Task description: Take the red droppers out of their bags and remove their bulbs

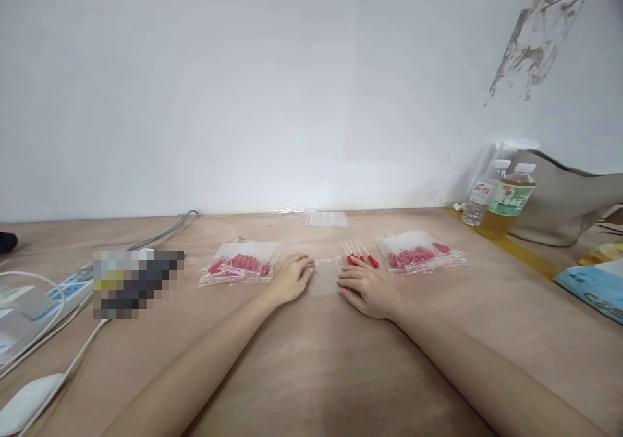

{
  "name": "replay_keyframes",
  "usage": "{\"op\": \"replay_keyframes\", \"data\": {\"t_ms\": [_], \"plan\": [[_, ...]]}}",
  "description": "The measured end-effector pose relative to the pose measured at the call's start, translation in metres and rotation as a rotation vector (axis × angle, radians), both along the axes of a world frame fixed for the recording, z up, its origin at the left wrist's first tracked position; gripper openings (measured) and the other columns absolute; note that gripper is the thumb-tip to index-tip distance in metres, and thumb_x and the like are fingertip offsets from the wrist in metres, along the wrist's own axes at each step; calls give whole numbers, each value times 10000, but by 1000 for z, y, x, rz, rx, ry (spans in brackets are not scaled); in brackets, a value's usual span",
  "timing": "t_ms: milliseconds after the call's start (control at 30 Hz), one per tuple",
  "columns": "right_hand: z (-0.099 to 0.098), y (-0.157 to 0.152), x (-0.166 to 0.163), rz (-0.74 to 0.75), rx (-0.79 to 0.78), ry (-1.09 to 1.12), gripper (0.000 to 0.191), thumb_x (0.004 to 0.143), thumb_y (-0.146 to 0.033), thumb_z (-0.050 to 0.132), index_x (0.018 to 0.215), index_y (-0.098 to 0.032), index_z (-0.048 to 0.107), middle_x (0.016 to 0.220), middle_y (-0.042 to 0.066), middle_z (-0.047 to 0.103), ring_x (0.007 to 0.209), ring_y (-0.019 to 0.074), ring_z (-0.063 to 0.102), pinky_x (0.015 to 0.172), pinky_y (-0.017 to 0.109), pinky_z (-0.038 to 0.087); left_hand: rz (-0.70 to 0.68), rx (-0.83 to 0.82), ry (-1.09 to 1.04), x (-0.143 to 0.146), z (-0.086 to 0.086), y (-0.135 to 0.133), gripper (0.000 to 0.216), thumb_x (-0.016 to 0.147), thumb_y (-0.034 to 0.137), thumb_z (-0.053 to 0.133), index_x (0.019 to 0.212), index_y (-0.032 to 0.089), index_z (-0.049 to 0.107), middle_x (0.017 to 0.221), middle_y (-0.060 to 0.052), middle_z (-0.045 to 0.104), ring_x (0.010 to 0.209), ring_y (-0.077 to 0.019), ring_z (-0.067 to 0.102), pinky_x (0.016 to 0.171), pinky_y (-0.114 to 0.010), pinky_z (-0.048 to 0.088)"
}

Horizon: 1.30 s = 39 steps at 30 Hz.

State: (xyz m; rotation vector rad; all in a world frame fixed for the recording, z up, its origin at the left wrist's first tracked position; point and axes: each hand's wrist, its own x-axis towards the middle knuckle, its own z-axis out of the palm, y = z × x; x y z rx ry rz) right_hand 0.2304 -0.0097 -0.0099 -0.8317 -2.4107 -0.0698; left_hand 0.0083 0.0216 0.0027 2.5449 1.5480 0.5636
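A clear zip bag (324,277) lies flat on the table between my two hands. My left hand (292,278) rests at the bag's left edge, its fingers loosely bent and apart, holding nothing. At the bag's right edge my right hand (368,287) lies palm down with its fingers stretched out. Just beyond those fingers are several pale pointed sticks with red ends (372,261), partly covered by the hand. A pile of bags with red-ended pieces (246,260) is left of my left hand. A similar pile of filled bags (418,254) lies to the right.
Flat bags (328,219) lie near the wall. On the left are a power strip (73,287), cables, a pixelated item (141,284) and a white mouse (30,403). Two bottles (509,203), a grey bag (559,197) and a blue packet (596,287) are on the right.
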Motion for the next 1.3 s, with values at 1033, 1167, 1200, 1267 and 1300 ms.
{"op": "replay_keyframes", "data": {"t_ms": [1033,1167,1200,1267,1300], "plan": [[-6,4,3,-82,199,43,156,802,-218,474,880,-186,604,991,100,543,885,194,495,788,388,397,-247,422,379,-123,41,-13,306,668,162,490,959,212,571,1035,-68,537,963,-226,476,830,-357,360],[-6,4,3,-85,193,44,152,803,-217,472,873,-187,604,998,98,537,878,190,493,787,386,396,-241,524,387,-121,31,-14,226,743,116,448,874,211,606,958,-56,591,932,-214,493,818,-364,364],[-7,4,3,-86,193,44,151,803,-217,471,868,-188,604,997,98,536,876,189,492,787,385,396,-220,550,350,-118,28,-13,196,771,132,443,831,211,612,936,-48,601,922,-207,500,824,-365,364],[-7,5,3,-84,197,41,149,804,-218,470,862,-189,604,993,97,537,875,188,492,785,384,395,-131,587,211,-108,25,-11,162,803,186,457,791,211,617,910,-39,611,904,-199,513,825,-362,372],[-7,5,4,-83,200,40,148,804,-217,470,860,-189,604,991,97,538,873,188,492,783,383,395,-69,593,117,-100,23,-11,149,808,213,469,791,210,617,899,-39,611,890,-195,520,815,-356,382]]}}
